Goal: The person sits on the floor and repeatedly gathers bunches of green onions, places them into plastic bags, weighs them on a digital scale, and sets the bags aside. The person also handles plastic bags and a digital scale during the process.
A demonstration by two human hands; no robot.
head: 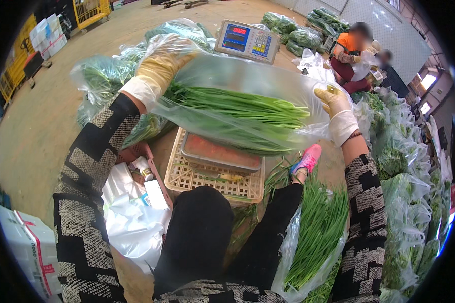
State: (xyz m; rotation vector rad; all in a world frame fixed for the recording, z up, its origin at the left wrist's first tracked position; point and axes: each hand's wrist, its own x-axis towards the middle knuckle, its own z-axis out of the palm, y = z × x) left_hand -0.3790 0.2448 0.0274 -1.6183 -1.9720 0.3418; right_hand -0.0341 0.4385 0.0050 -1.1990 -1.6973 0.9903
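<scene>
A clear plastic bag point(250, 72) stretches between my two gloved hands, with a bunch of long green leafy stalks point(242, 104), like garlic chives, in it. My left hand point(163, 70), in a yellowish glove, holds the bag's left end; film covers its fingers. At the other end, my right hand point(333, 104) grips the film with bent fingers. Bag and bunch are over the reddish platform of a weighing scale point(222, 149), partly hiding it; whether they touch it I cannot tell. Beneath the platform is a cream plastic crate point(176, 170). The scale's lit display unit point(246, 41) stands beyond the bag.
Loose green stalks point(318, 223) lie on plastic by my right leg. A pink basket point(151, 159) at left holds white plastic bags point(136, 223) and a phone-like white object point(156, 194). Bagged greens point(398, 151) line the right side. A co-worker point(350, 57) sits at back right.
</scene>
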